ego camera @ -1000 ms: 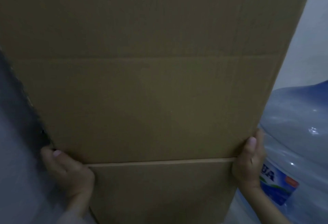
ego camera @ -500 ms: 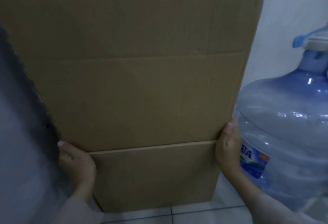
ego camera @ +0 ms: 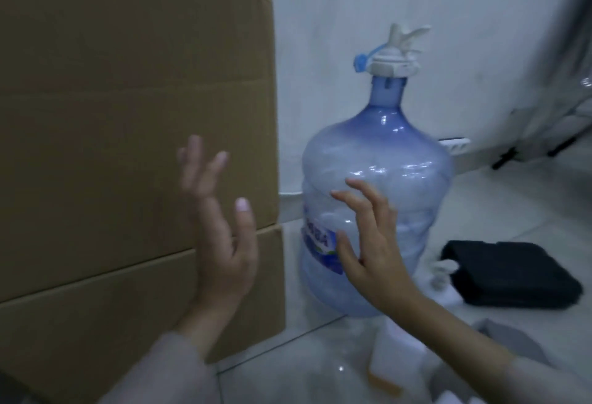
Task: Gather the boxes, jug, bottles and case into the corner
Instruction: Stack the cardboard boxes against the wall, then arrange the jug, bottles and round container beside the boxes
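A tall stack of brown cardboard boxes [ego camera: 121, 134] fills the left of the view, standing on the tiled floor. To its right stands a big blue water jug [ego camera: 400, 160] with a white pump top, close to the white wall. My left hand [ego camera: 221, 234] is open in front of the boxes, fingers spread, holding nothing. My right hand [ego camera: 365, 243] is open just in front of the jug's lower label. A black case [ego camera: 509, 272] lies flat on the floor right of the jug. A small white pump bottle [ego camera: 443, 278] stands beside the case. Blurred clear bottles [ego camera: 394, 355] sit at the bottom.
The white wall [ego camera: 352, 3] runs behind the jug. A black-legged stand with a pale cover [ego camera: 544, 122] is at the far right. A grey box [ego camera: 512, 336] edge shows near my right forearm.
Both hands have let go of the cardboard boxes and pulled back, open. The view has swung right, so the whole jug, the case and the floor bottles now show.
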`<state>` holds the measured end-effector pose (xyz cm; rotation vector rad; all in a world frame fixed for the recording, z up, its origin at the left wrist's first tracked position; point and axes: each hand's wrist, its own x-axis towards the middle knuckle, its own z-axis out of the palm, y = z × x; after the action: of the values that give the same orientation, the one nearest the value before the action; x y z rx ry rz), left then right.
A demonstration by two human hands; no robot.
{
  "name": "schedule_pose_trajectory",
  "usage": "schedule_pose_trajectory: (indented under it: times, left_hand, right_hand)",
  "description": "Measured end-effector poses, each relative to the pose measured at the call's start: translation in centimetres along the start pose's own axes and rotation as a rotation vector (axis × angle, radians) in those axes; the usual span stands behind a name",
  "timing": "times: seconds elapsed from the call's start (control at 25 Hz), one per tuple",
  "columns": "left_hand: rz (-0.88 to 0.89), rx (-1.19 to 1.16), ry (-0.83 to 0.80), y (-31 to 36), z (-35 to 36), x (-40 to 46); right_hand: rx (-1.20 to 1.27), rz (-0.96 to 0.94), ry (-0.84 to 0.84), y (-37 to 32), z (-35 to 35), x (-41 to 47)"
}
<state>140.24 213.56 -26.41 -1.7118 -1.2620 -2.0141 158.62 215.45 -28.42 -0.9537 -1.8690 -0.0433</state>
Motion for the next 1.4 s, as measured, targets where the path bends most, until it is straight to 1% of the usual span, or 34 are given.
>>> schedule_pose_trajectory:
  times: [0.04,0.08,0.12,0.2,0.24,0.28,0.32,0.4,0.44,0.48,0.52,0.64,0.72,0.76,0.92,1.04,1.16,1.28,1.4]
  left_hand:
    - [0.036,-0.049,-0.060,1.0,2.1,0.0]
    - [0.038,-0.051,-0.158,1.6,4.7,-0.6]
    - [-0.004,-0.050,-0.273,2.3,7.1,-1.1]
    - [-0.148,-0.072,-0.416,2.3,11.0,-2.8]
    - [-0.228,-0.046,-0.467,1.9,12.4,-3.7]
    - [-0.305,-0.036,-0.516,1.8,13.6,-4.5]
    - [-0.346,-0.038,-0.539,1.7,14.4,-5.4]
    - [-0.368,-0.060,-0.535,1.3,15.3,-6.8]
    - [-0.363,-0.076,-0.521,1.2,15.3,-7.2]
    - [-0.364,-0.085,-0.509,1.0,15.3,-7.3]
    - [-0.380,-0.085,-0.495,0.8,15.3,-7.2]
    - [-0.479,-0.107,-0.438,-0.5,15.3,-6.1]
    - [-0.523,-0.139,-0.422,-1.8,14.9,-5.3]
    - [-0.539,-0.152,-0.420,-2.5,14.6,-5.0]
    - [-0.543,-0.168,-0.416,-4.6,14.2,-4.6]
    - [-0.622,-0.104,-0.393,-4.7,14.8,-4.7]
    - [-0.672,-0.003,-0.519,-3.8,15.0,-5.1]
    - [-0.633,-0.013,-0.645,-4.0,14.3,-5.3]
    - [-0.603,-0.030,-0.765,-4.7,13.3,-5.3]
  right_hand:
    - [-0.025,-0.016,0.055,0.8,-1.3,-0.2]
    - [-0.043,0.007,0.112,2.1,-2.5,-0.5]
    - [-0.061,0.081,0.175,3.5,-3.4,-0.6]
    - [-0.058,0.303,0.276,6.7,-5.1,-0.7]
    - [-0.030,0.414,0.292,8.1,-5.5,-0.6]
    - [0.036,0.516,0.272,9.7,-5.6,-0.5]
    - [0.169,0.598,0.209,11.0,-5.6,-0.5]
    - [0.507,0.730,0.030,12.3,-5.1,-0.7]
    - [0.600,0.774,-0.031,12.6,-4.7,-0.8]
    - [0.626,0.799,-0.077,12.8,-4.4,-0.8]
    - [0.617,0.808,-0.112,12.7,-4.1,-0.5]
    - [0.466,0.784,-0.208,12.0,-1.9,1.0]
    - [0.348,0.763,-0.200,11.1,0.2,1.7]
    - [0.330,0.764,-0.187,10.7,1.3,1.8]
    - [0.356,0.722,-0.230,9.9,3.3,1.9]
    - [0.386,0.681,-0.262,9.5,4.1,2.2]
    - [0.374,0.628,-0.312,9.2,5.8,2.6]
    - [0.338,0.615,-0.346,9.7,7.0,3.2]
    - [0.277,0.598,-0.382,10.5,6.4,3.2]
